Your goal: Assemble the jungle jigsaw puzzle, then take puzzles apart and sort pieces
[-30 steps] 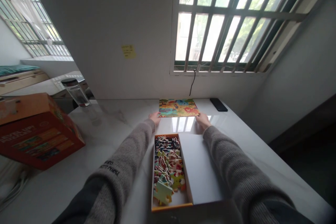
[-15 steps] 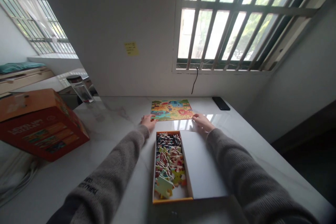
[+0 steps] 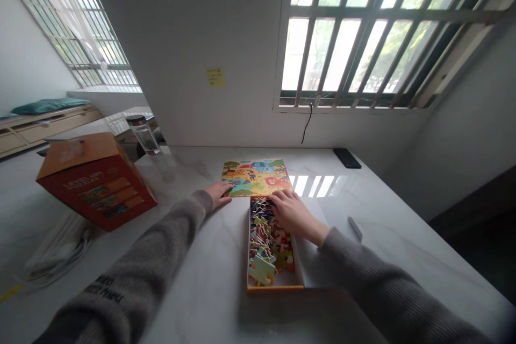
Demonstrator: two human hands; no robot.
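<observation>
Grey knitted sleeves (image 3: 161, 258) cover both forearms of the person. The left hand (image 3: 220, 193) lies with its fingers on the left edge of a colourful rectangular picture sheet (image 3: 258, 174); whether it pinches the sheet, one cannot tell. This sheet lies on the white marble-patterned table (image 3: 403, 236), just beyond an orange-edged open box (image 3: 275, 289) with loose multicoloured jigsaw pieces (image 3: 262, 269) inside. The right hand (image 3: 293, 214) is above the far right part of this open box, its fingers bent; whether they grasp something is hidden. At the left is an orange-red cardboard box (image 3: 100, 188), and a flat black phone (image 3: 347, 158) lies at the far right.
</observation>
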